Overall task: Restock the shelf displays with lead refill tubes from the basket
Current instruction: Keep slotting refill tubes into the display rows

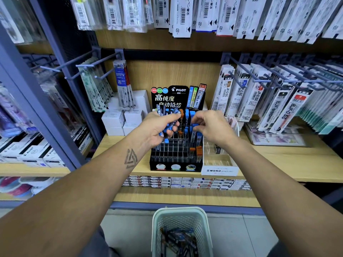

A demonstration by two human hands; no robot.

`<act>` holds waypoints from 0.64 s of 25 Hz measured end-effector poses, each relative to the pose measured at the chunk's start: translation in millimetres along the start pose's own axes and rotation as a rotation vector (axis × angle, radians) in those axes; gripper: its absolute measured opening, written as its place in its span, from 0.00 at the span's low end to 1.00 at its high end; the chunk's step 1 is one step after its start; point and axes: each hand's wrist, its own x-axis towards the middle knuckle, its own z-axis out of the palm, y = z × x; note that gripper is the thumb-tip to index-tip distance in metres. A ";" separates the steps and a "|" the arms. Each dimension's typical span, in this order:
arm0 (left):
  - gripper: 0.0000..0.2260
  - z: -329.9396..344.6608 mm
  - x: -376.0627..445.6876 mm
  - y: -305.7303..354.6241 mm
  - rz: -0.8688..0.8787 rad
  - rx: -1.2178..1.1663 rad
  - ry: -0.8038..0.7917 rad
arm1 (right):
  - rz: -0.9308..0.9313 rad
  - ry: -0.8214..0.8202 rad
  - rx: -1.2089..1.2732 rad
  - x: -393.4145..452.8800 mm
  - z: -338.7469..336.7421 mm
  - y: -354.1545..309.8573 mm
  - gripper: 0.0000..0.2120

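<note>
A black Pilot display rack (174, 160) stands on the wooden shelf, its clear slots partly filled with blue-capped and orange-capped lead refill tubes (198, 149). My left hand (157, 127) grips a bunch of blue-capped tubes (168, 113) just in front of the rack's upper rows. My right hand (213, 127) hovers over the rack's right side and pinches the top of one blue-capped tube (195, 125) standing in a slot. On the floor below sits a pale green mesh basket (182, 214) with several more tubes at its bottom.
A clear Mono graph display (220, 170) stands right of the rack. White boxes (118, 119) are stacked to its left. Hooks with hanging refill packs (278, 97) jut out on both sides and above. Flat boxes (185, 182) line the lower shelf.
</note>
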 end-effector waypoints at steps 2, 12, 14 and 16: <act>0.11 1.3 -1.1 -0.8 -0.010 -0.002 -0.011 | -0.020 -0.003 -0.065 -2.1 4.6 0.3 0.09; 0.08 1.7 -5.7 -6.2 -0.101 0.001 -0.107 | 0.259 0.054 0.705 1.0 7.0 -18.6 0.07; 0.09 3.3 -6.4 -7.9 -0.111 0.015 -0.130 | 0.358 -0.045 1.067 -2.6 5.2 -24.1 0.08; 0.10 4.8 -8.0 -9.9 -0.127 0.025 -0.160 | 0.370 -0.070 1.127 -7.4 4.8 -25.0 0.08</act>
